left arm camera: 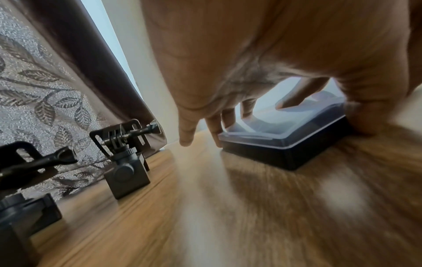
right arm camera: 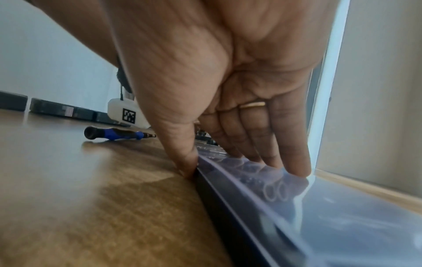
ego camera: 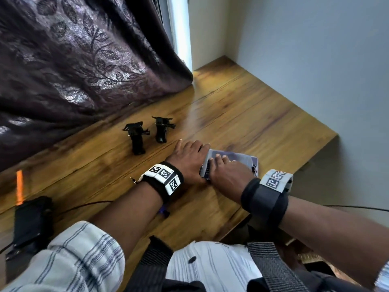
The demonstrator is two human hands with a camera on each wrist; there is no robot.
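Table (ego camera: 242,106) of brown wood, set beside a dark leaf-patterned curtain (ego camera: 73,60). Flat near its right edge, a dark case (ego camera: 237,158) with clear lid. On the lid, right hand (ego camera: 229,173), fingers straight and pressed flat, thumb against the case's side wall. At the case's left end, left hand (ego camera: 189,153), fingers extended, apparently bracing rather than gripping; blurred there. Upright further left, left camera mount (ego camera: 136,140) and right camera mount (ego camera: 162,129). Under the left forearm, blue-black screwdriver (right arm camera: 116,134).
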